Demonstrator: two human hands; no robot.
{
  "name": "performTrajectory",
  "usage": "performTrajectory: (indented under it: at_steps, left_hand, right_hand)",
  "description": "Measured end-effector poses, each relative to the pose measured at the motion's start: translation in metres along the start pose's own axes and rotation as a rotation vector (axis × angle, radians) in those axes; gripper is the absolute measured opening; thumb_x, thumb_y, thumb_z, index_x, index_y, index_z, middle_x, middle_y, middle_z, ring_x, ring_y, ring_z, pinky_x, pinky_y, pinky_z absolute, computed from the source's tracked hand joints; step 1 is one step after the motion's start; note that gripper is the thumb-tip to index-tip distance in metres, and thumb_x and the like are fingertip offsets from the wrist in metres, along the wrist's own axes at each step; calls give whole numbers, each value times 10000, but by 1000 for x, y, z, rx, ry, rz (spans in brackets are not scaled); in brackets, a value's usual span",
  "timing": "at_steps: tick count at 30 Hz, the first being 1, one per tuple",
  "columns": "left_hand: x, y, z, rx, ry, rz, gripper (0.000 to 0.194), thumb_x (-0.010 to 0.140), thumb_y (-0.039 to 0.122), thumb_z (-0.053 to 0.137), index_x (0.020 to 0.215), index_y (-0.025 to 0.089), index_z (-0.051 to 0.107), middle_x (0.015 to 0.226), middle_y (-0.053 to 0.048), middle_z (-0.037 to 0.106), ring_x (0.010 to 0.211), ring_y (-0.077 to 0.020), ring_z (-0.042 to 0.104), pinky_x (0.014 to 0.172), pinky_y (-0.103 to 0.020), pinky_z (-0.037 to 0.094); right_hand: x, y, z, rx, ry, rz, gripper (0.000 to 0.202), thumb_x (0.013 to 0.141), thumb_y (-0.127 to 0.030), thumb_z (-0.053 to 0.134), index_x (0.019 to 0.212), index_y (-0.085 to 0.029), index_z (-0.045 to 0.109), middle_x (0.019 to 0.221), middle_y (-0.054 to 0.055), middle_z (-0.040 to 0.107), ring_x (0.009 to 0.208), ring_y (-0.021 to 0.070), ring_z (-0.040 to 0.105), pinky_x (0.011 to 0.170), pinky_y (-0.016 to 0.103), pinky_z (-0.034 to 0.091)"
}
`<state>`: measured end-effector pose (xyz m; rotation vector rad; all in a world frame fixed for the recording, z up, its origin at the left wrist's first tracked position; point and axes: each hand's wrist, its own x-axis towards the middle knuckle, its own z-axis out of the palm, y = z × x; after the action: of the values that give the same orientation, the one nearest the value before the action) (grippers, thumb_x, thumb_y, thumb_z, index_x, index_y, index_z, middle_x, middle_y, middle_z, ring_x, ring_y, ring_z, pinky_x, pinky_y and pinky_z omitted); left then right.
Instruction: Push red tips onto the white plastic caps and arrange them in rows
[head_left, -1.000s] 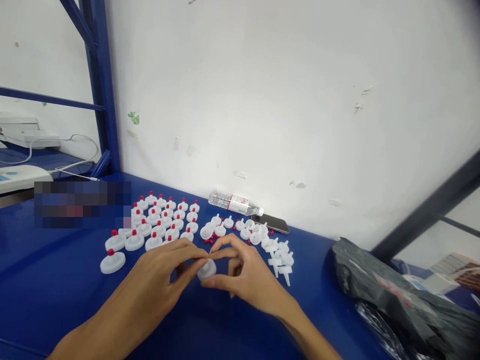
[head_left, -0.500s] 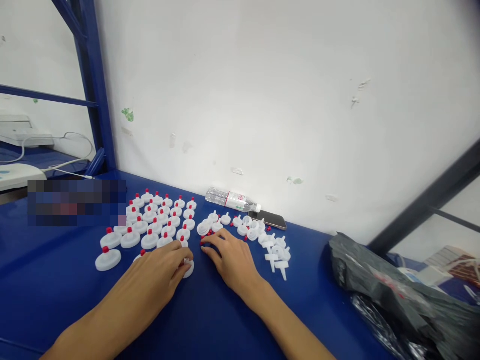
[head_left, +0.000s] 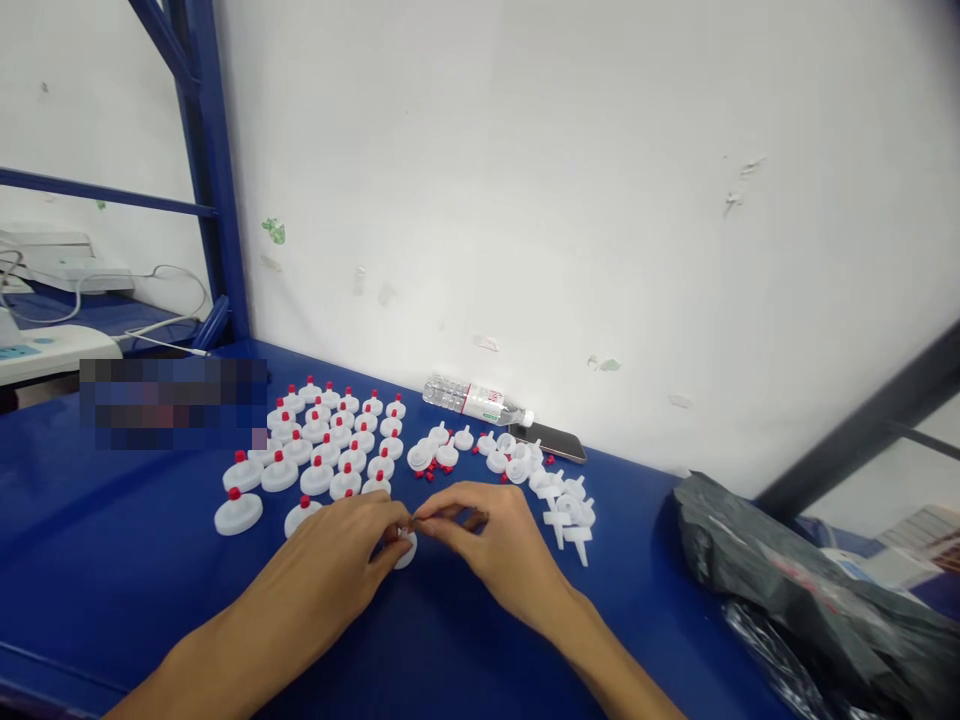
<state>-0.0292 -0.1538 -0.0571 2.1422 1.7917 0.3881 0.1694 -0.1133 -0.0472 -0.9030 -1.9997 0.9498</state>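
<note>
Left hand (head_left: pixel 322 560) pinches a round white plastic cap (head_left: pixel 407 552) above the blue counter (head_left: pixel 465 650), likely steadying it; right hand (head_left: pixel 502 545) meets it, fingertips closed, contents impossible to tell. At ten o'clock, red-tipped white caps (head_left: pixel 280 474) stand upright, seemingly spaced for stability.

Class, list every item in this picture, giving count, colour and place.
Red-tipped caps: over twenty, white, table's left side
Loose caps: over ten, white, table's middle
Small tips: several, red, among loose caps
Bottle: one, clear, lying near wall
Phone: one, dark, beside bottle
Bag: one, grey, right
Device: one, white, far left
Frame: one, blue, left
Table: one, blue, below
Wall: one, white, behind
Pixelated patch: contents unclear, left
Left hand, right hand: bare, fingertips close together near one white cap
</note>
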Motion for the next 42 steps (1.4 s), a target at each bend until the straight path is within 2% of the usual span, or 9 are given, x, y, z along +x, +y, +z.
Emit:
performTrajectory:
  at_steps: [4,8,14,18,23,29,33,36,42]
  left_hand:
    - [-3,1,0,20,42,-16,205,984,285,548,958,240,747,944,-53,800,910,-263,747,783,-353,468]
    - [-3,0,4,7,113,23,243,960,240,558,1107,260,750,1052,-59,837,983,-287,782,807,-363,515]
    - [-7,-11,6,-29,187,47,304,894,260,638,1170,295,761,980,-22,832,940,-272,777,774,-340,529]
    - [-15,-19,-5,-18,293,86,314,939,292,564,1144,316,801,984,-35,821,856,-258,754,718,-338,514]
    - [-21,-18,-21,-54,346,84,345,945,374,542,1127,335,832,1034,-26,828,775,-223,734,711,-322,521]
    - [-23,-19,-30,-31,423,76,344,986,473,510,1034,332,820,991,-16,832,772,-230,728,690,-308,510]
    - [-22,-20,-32,-17,444,29,379,993,494,483,1049,321,816,986,-20,834,759,-230,727,678,-306,505]
    - [-22,-20,-30,-31,442,63,359,1002,476,492,1066,342,819,1011,2,835,746,-214,718,676,-296,500]
    - [-22,-20,-23,-90,389,145,295,1011,437,545,1106,355,812,974,18,810,716,-183,690,690,-291,492]
  right_hand:
    - [-4,-2,4,-92,-44,-142,207,955,-128,768,1010,-298,873,960,-17,839,871,166,772,795,241,568]
    - [-7,3,12,-155,-63,-231,280,1014,-119,677,1098,-311,864,1086,15,826,974,183,779,884,272,587]
    - [-8,1,17,-220,-57,-173,218,1010,-135,694,1083,-289,829,1046,-1,829,930,187,780,833,273,570]
    - [-9,-4,19,-244,-57,-106,318,983,-138,722,1252,-304,690,1035,-39,824,865,176,772,747,265,545]
    - [-11,-10,20,-371,-84,-180,395,1012,-164,678,1358,-319,568,1069,-38,800,925,181,767,772,282,550]
    - [-12,-15,23,-488,-112,-230,339,1037,-193,669,1345,-309,591,1085,-23,806,969,195,760,801,298,554]
    - [-11,-10,25,-520,-110,-273,106,1064,-244,659,1136,-288,724,1059,-8,824,928,208,755,806,310,553]
    - [-10,-7,27,-470,-123,-292,137,1075,-235,638,1101,-292,760,1119,-10,831,983,208,760,883,316,556]
    - [-10,-8,31,-279,-54,-89,266,974,-167,754,1187,-313,689,1017,-44,834,871,186,770,746,276,536]
